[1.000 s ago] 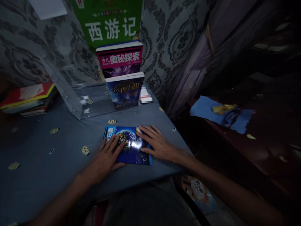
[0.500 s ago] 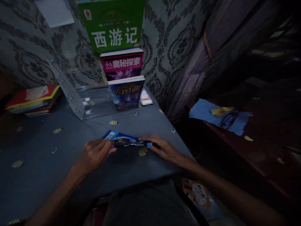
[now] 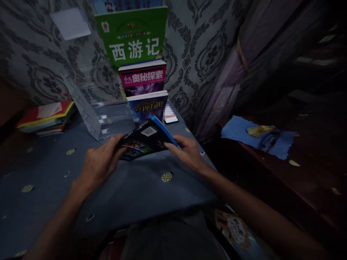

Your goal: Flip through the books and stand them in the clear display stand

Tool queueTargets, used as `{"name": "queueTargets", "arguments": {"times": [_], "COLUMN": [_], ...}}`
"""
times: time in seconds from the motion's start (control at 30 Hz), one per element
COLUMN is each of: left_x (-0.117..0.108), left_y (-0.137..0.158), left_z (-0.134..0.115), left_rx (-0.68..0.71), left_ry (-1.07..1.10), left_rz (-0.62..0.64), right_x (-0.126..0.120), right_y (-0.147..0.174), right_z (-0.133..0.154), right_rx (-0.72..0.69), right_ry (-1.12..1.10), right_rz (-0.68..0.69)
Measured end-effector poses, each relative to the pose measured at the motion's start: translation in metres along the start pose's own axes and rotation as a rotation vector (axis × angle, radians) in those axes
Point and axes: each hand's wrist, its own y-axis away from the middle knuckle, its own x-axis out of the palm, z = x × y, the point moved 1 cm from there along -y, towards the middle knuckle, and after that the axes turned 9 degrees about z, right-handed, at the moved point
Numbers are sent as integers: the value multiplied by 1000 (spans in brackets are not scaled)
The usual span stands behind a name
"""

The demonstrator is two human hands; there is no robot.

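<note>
A dark book (image 3: 148, 139) with a bright blue edge is held up off the table, tilted, its back cover with a pale barcode patch facing me. My left hand (image 3: 101, 157) is closed on its left end, and my right hand (image 3: 187, 150) pinches the right end by the blue edge. Just behind it stands a clear acrylic rack (image 3: 86, 113). On the rack's right side are a blue book (image 3: 146, 106), a magenta book (image 3: 145, 77) and a green book (image 3: 134, 41), stepped upward. The held book covers the bottom of the blue one.
Left of the rack lies a stack of books (image 3: 45, 117). A phone (image 3: 171, 119) rests by the rack's right side. The patterned tablecloth (image 3: 130, 195) ends near my lap. To the right, a blue cloth (image 3: 260, 135) lies on a dark red surface (image 3: 273, 184).
Both hands have raised the book from low over the table and turned it, so its back cover now shows instead of its front and spine. The view has shifted slightly.
</note>
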Motion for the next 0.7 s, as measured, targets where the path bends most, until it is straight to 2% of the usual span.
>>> {"name": "queueTargets", "arguments": {"times": [0.07, 0.13, 0.23, 0.33, 0.43, 0.5, 0.57, 0.63, 0.7], "left_x": [-4, 1, 27, 60, 77, 77, 72, 69, 72], "left_y": [-7, -12, -10, 4, 21, 27, 28, 24, 18], "left_z": [-1, 1, 8, 12, 12, 10, 10, 10, 14], "left_rx": [-134, -228, -316, -357, -391, -408, -407, -383, -322], "left_ry": [179, 443, 890, 1076, 947, 693, 348, 50, -91], "left_rz": [50, 123, 253, 348, 474, 586, 648, 625, 537], "right_x": [-2, -4, -3, 2, 11, 18, 24, 29, 32], "right_y": [-11, -23, -40, -55, -68, -74, -78, -79, -79], "right_z": [8, 7, -11, -41, -63, -68, -68, -67, -67], "right_rx": [-6, 14, 66, 116, 147, 137, 108, 84, 72], "right_ry": [-80, -149, -174, -69, 135, 270, 379, 450, 489], "right_rz": [-65, -95, -50, 87, 251, 354, 421, 458, 473]}}
